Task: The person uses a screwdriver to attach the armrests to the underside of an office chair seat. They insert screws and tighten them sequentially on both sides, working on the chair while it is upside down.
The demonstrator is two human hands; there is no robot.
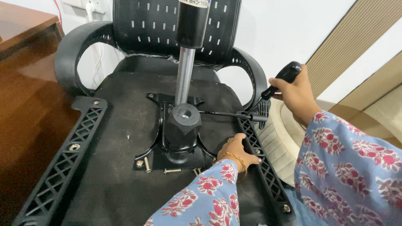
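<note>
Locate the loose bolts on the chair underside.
In the head view, the loose bolts lie on the seat underside along the near edge of the black mounting plate, just left of the left hand.

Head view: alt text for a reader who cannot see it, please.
An upturned black office chair lies seat-bottom up, its gas cylinder rising from the base plate. The right hand grips a black tool handle; the left hand rests by loose bolts.

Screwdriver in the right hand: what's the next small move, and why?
Probably lower the screwdriver tip to the armrest bracket. The right hand holds it raised, the left hand rests on that bracket, and loose bolts lie nearby.
</note>
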